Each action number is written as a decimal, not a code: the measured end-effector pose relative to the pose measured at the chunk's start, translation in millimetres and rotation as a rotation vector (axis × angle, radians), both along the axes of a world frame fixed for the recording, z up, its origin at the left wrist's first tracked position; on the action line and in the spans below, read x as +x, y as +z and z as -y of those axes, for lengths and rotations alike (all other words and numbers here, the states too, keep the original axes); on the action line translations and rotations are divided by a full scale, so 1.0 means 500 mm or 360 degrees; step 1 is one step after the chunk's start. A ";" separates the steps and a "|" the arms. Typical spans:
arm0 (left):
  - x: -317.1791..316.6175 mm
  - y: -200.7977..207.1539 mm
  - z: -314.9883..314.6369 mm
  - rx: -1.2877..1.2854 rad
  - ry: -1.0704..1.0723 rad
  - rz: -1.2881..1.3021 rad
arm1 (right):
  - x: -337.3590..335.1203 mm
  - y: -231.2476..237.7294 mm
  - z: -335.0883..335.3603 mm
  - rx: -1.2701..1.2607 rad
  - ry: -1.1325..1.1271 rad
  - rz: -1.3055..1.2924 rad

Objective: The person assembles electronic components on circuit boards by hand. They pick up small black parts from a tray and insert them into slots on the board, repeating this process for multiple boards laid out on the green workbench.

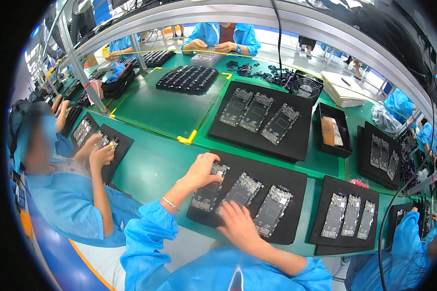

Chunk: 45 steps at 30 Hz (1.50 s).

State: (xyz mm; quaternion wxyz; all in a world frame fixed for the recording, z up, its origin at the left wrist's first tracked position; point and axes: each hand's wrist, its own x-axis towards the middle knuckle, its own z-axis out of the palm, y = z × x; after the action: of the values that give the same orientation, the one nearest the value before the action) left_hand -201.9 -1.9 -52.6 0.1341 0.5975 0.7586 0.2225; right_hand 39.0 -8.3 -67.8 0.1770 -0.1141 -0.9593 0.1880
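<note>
Black box (335,149), fan (306,87) sit beyond; R hand (239,224) part-hides mid board (244,189).

We are viewing a bright scene, with a pale sheen glinting off the green counter (150,167). The circuit boards (273,212) are showing fairly crisply, while the fisheye lens is bending the metal rail (179,17) (black corners are framing everything) and a blur is veiling one co-worker's head (38,138).

Ahead of you, a black fan (307,87) beside loose black parts (286,78), to your right an open black box (336,150), a paper stack (339,92) bearing a pen (345,82), yellow corner tape (187,138) left of centre
</note>
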 end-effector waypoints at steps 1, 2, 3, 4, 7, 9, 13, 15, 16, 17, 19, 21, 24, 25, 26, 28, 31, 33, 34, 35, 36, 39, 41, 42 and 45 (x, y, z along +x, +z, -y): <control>0.004 0.011 0.007 0.0039 0.0036 0.0098 | -0.019 -0.003 0.002 0.0083 -0.0048 0.0003; 0.009 0.026 0.015 0.0077 0.0072 0.0194 | -0.020 -0.014 -0.007 0.0126 -0.0013 0.0015; 0.008 0.032 0.028 0.0116 0.0123 0.0294 | -0.021 -0.022 -0.016 0.0169 0.0037 0.0030; 0.006 0.027 0.039 0.0226 0.0079 0.0285 | -0.016 -0.027 -0.025 0.0213 0.0086 0.0043; 0.030 0.039 0.071 0.0471 0.0022 0.0310 | 0.027 -0.019 -0.069 0.0231 0.0267 0.0091; 0.069 0.051 0.085 0.0577 -0.0029 0.0360 | 0.059 -0.008 -0.107 0.0248 0.0354 0.0119; 0.160 0.082 0.107 0.0571 -0.0040 0.0409 | 0.079 0.020 -0.129 -0.0507 -0.0013 -0.0221; 0.187 0.073 0.112 0.0681 -0.0045 0.0327 | 0.066 0.027 -0.119 -0.1180 -0.0246 -0.0446; 0.196 0.068 0.112 0.0730 -0.0041 0.0269 | 0.050 0.035 -0.115 -0.1499 -0.0311 -0.0549; 0.203 0.064 0.111 0.0780 -0.0037 0.0211 | 0.039 0.043 -0.113 -0.1818 -0.0376 -0.0653; 0.212 0.064 0.114 0.0807 -0.0049 0.0192 | 0.034 0.053 -0.108 -0.1955 -0.0366 -0.0655; 0.224 0.063 0.119 0.0817 -0.0064 0.0179 | 0.034 0.051 -0.099 -0.1992 -0.0393 -0.0696; 0.237 0.065 0.126 0.0886 -0.0050 0.0079 | 0.040 0.058 -0.086 -0.1870 -0.0377 -0.0686; 0.241 0.065 0.129 0.0904 -0.0049 0.0047 | 0.042 0.058 -0.082 -0.1877 -0.0381 -0.0713; 0.246 0.067 0.132 0.0907 -0.0035 0.0015 | 0.043 0.058 -0.077 -0.1884 -0.0386 -0.0739; 0.259 0.070 0.138 0.0908 -0.0008 -0.0049 | 0.045 0.056 -0.068 -0.1864 -0.0416 -0.0764; 0.274 0.070 0.145 0.0966 -0.0009 -0.0100 | 0.047 0.054 -0.055 -0.1778 -0.0478 -0.0791; 0.282 0.067 0.147 0.0999 -0.0015 -0.0106 | 0.047 0.050 -0.052 -0.1723 -0.0500 -0.0858; 0.284 0.066 0.148 0.1017 -0.0019 -0.0110 | 0.048 0.050 -0.051 -0.1712 -0.0496 -0.0868; 0.285 0.066 0.149 0.1018 -0.0023 -0.0112 | 0.049 0.051 -0.051 -0.1700 -0.0493 -0.0878; 0.287 0.067 0.149 0.1022 -0.0029 -0.0114 | 0.050 0.051 -0.051 -0.1686 -0.0490 -0.0888; 0.289 0.067 0.149 0.1024 -0.0050 -0.0105 | 0.052 0.050 -0.054 -0.1667 -0.0487 -0.0879; 0.288 0.065 0.149 0.1034 -0.0059 -0.0098 | 0.053 0.053 -0.057 -0.1619 -0.0488 -0.0850; 0.285 0.064 0.149 0.1046 -0.0064 -0.0102 | 0.050 0.055 -0.057 -0.1597 -0.0484 -0.0840; 0.285 0.059 0.152 0.1061 -0.0014 -0.0102 | 0.052 0.050 -0.063 -0.1541 -0.0433 -0.0793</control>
State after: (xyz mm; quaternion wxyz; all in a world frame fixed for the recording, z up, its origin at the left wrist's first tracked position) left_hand -59.6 -77.9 -23.1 -0.0918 0.6184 0.6453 0.4390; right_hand 65.1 23.0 -42.9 0.3484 -0.2572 -0.6692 0.6038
